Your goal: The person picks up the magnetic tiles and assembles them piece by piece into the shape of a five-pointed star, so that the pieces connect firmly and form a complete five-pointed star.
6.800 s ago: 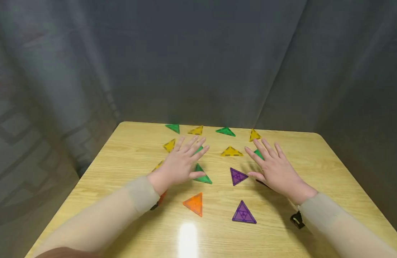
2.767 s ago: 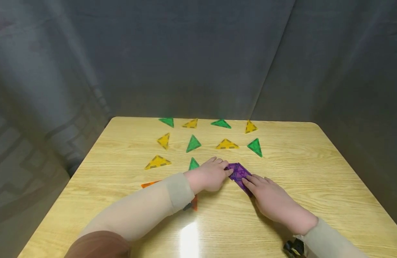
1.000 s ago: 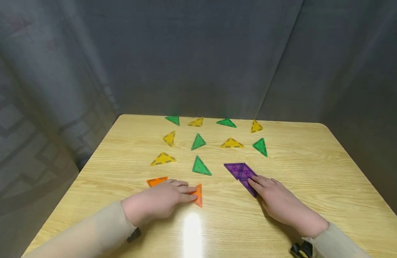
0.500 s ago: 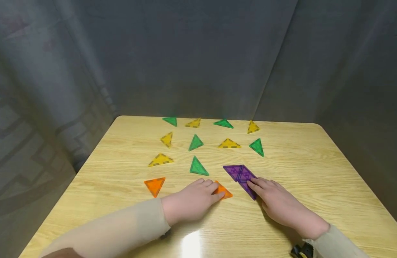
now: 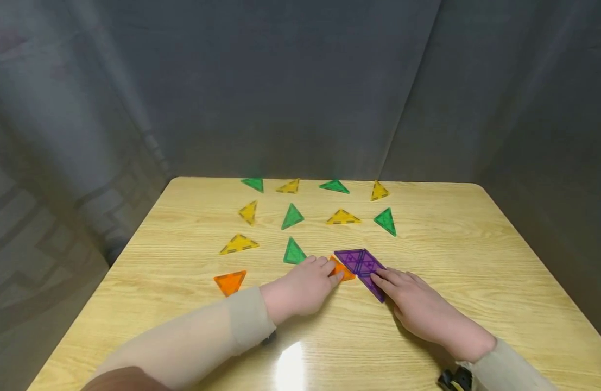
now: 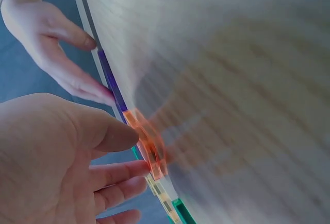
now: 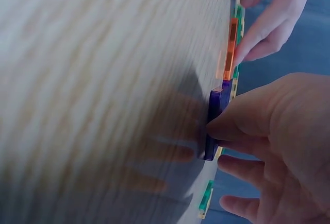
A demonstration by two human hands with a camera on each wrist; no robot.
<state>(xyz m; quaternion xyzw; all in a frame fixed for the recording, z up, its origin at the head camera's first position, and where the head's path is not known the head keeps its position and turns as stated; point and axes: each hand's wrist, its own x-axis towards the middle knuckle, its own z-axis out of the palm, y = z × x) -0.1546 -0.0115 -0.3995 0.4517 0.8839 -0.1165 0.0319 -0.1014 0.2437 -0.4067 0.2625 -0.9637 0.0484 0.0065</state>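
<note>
- Currently, with 12 o'clock pointing away from the person, the left hand (image 5: 305, 288) pinches an orange translucent plastic triangular tile (image 5: 347, 273) between thumb and forefinger.
- That held tile lies at the 9 o'clock end of three purple translucent plastic triangular tiles (image 5: 350, 260), its upper-right edge up against the leftmost of them.
- Those purple pieces sit edge to edge in a bent strip, running from 10 toward 5 o'clock.
- At the strip's 4 o'clock side, the right hand (image 5: 419, 305) grasps the nearest purple piece with thumb and fingers.
- Well apart, at 9 o'clock from the held tile, a second orange triangular tile (image 5: 229, 282) lies flat.
- Close by the left hand, at its 11 o'clock, is a green translucent triangular tile (image 5: 293, 252).
- Farther toward 12 o'clock, other green and yellow triangular tiles (image 5: 343, 217) lie scattered on the pale wood-grain table (image 5: 500, 266).
- Beyond its 12 o'clock edge hangs a dark grey cloth (image 5: 290, 92).
</note>
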